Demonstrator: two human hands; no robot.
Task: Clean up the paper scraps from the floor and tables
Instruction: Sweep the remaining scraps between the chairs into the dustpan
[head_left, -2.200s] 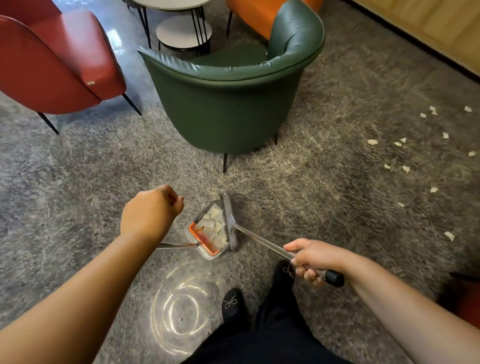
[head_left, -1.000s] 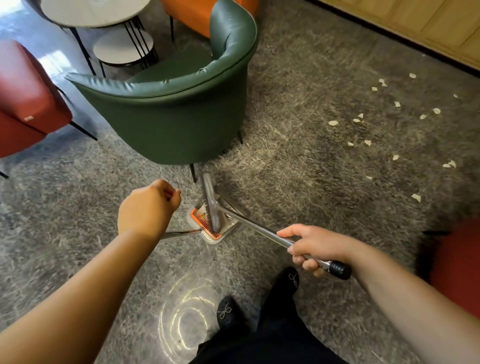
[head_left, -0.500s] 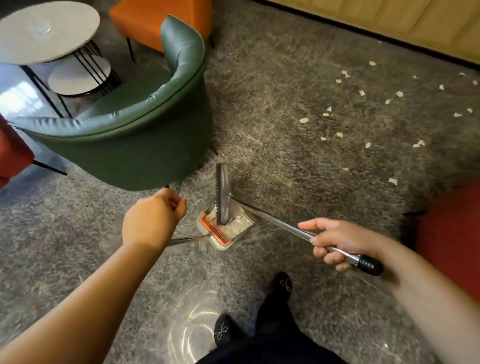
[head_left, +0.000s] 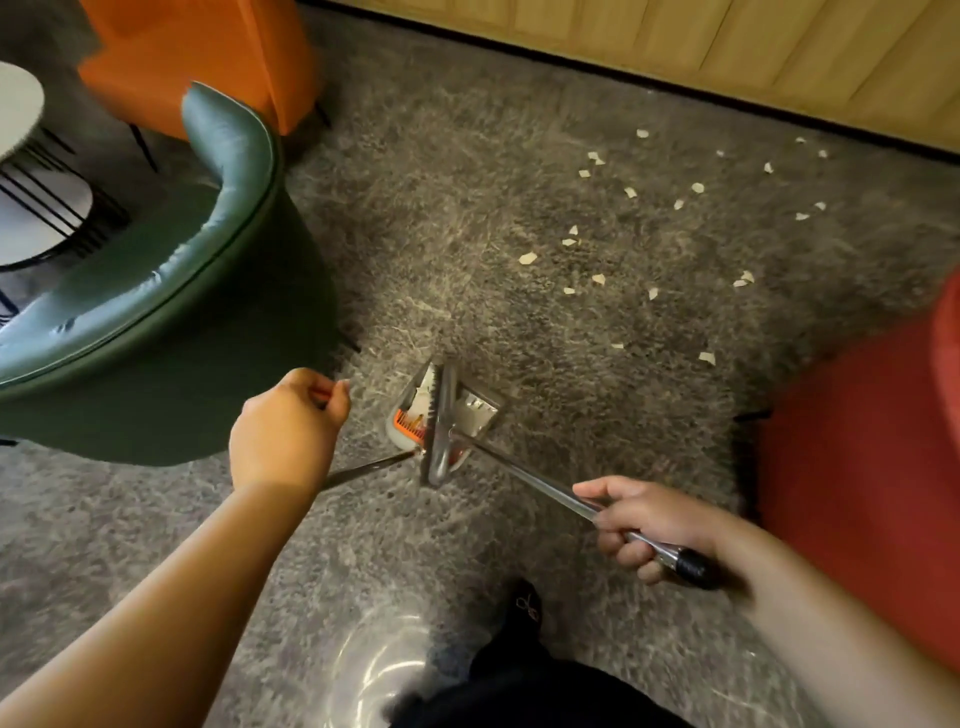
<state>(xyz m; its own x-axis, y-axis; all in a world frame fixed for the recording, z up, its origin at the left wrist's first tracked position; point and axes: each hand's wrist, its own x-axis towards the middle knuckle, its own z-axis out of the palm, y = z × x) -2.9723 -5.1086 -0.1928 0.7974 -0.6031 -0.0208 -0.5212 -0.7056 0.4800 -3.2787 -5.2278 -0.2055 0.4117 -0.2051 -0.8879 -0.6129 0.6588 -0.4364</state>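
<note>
My left hand (head_left: 285, 431) grips the top of a long metal handle that runs down to a grey dustpan (head_left: 475, 410) with an orange comb edge. Paper scraps lie inside the pan. My right hand (head_left: 641, 522) grips the metal handle of a broom (head_left: 524, 475) near its black end. The broom's narrow grey head (head_left: 441, 421) lies across the pan. Several white paper scraps (head_left: 527, 258) are scattered on the grey carpet to the upper right, well beyond the pan.
A green armchair (head_left: 171, 291) stands close on the left, an orange chair (head_left: 208, 57) behind it, round side tables (head_left: 15, 114) at far left. A red chair (head_left: 862, 457) crowds the right edge. A wooden wall (head_left: 727, 47) runs along the top. My feet (head_left: 524, 613) are below.
The view has swung right: the green chair slid left and the scattered scraps moved nearer the middle. Both hands carried the dustpan and broom along, the broom head staying across the pan.
</note>
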